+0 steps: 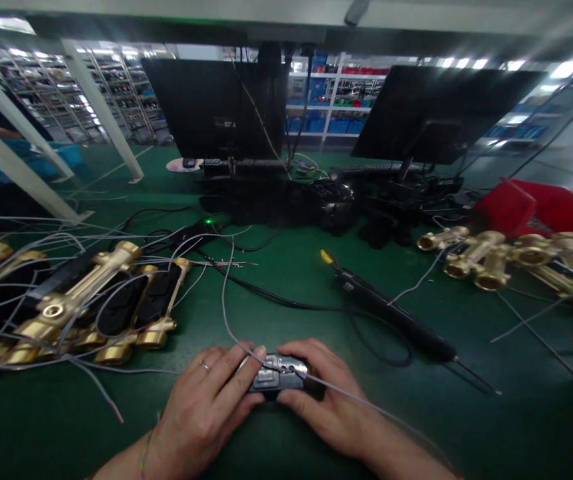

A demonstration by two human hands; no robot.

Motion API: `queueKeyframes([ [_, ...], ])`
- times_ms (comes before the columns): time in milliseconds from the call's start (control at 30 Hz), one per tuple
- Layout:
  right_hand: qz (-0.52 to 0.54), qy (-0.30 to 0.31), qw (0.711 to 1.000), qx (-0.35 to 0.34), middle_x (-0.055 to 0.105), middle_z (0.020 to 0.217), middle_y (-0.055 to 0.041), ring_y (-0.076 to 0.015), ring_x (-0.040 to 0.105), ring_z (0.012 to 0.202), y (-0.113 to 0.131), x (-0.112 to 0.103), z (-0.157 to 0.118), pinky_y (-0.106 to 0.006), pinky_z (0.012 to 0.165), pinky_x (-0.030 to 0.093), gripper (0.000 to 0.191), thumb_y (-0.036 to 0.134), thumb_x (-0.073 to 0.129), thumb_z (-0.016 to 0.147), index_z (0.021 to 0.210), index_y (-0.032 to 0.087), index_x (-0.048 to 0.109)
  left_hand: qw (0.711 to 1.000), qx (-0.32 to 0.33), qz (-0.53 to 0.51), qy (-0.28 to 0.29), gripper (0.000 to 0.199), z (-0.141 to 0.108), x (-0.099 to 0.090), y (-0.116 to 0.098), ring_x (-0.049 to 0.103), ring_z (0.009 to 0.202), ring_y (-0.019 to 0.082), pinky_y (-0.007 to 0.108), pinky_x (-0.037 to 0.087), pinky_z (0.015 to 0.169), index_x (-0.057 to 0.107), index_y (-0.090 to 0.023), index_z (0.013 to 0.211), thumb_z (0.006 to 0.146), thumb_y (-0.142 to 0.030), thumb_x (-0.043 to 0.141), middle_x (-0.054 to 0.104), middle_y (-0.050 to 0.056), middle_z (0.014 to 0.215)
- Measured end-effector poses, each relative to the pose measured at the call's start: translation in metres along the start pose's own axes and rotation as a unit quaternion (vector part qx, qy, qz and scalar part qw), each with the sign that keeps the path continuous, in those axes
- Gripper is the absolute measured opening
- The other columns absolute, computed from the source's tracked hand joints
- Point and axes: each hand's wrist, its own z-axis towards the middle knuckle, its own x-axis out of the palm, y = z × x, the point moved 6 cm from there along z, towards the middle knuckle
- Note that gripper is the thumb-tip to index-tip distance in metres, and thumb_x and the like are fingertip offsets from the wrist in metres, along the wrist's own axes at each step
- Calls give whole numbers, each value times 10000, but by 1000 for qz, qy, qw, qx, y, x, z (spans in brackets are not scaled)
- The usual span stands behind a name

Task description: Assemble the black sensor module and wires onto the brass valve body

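Ahead of my hands I see an open strip of green table mat (286,280), crossed only by a thin grey wire (226,293). To the left, a heap of brass valve bodies tangled in grey leads (81,300) blocks the way. To the right lies a black electric screwdriver with its cable (391,313); beyond it, more brass fittings (491,257). The black monitors (216,107) wall off the back.
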Motion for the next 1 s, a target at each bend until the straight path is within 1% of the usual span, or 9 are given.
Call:
queueKeyframes([
  [167,4,-7,1000,-1,613,1038,-28,-166,572,950,3,1,1,-284,817,462,342,325,678,874,1190,246,572,998,-29,-61,2,364,10,-8,3,522,1104,189,340,390,968,514,-134,1321,973,-239,522,607,71,1223],
  [267,-4,-13,1000,-24,620,1061,-24,-157,569,970,7,0,1,-276,838,453,340,321,669,888,1200,240,559,995,-58,-86,6,342,24,-13,5,476,1201,174,334,335,1046,545,-199,1290,973,-327,531,600,10,1257],
  [333,-1,-7,999,-33,621,1079,-19,-154,564,986,8,0,2,-278,850,442,331,327,665,898,1200,246,556,989,-88,-117,0,307,36,-13,5,489,1185,153,314,349,1034,571,-239,1264,970,-328,553,611,-18,1232],
  [500,9,-1,999,-37,618,1066,-28,-177,550,984,6,2,1,-307,836,429,323,343,650,906,1194,236,552,941,-182,-283,-13,75,55,1,4,590,911,96,256,451,825,668,-232,920,936,-217,596,661,-52,909],
  [567,6,-4,999,-33,616,1050,-27,-178,550,968,5,2,1,-305,820,428,308,339,660,896,1166,230,559,922,-216,-320,-24,119,54,6,6,611,883,83,237,470,806,670,-210,843,932,-202,592,662,-44,886],
  [667,4,-3,1000,-29,618,1063,-17,-174,553,976,6,2,1,-300,826,433,315,342,661,897,1176,246,551,902,-246,-353,-34,136,48,5,12,628,903,69,196,489,819,678,-209,853,943,-193,578,666,-36,920],
  [733,-2,-2,1000,-29,618,1076,-12,-171,556,982,6,1,1,-297,833,438,334,358,656,901,1200,262,544,921,-211,-326,-21,128,46,-4,12,616,958,77,205,484,857,669,-230,946,965,-205,545,666,-41,967],
  [867,-14,-5,999,-31,618,1081,-19,-168,563,986,5,1,1,-296,835,448,348,364,644,909,1222,257,538,984,-89,-152,40,217,35,-19,9,592,967,123,283,444,880,580,-249,1176,980,-330,536,660,-48,1052],
  [1000,-17,0,1000,-25,614,1068,-23,-166,568,971,5,2,0,-294,827,465,331,352,645,906,1207,257,546,993,-82,-78,41,314,17,-17,15,613,991,119,286,426,916,528,-247,1284,1012,-395,476,665,-40,1124],
])
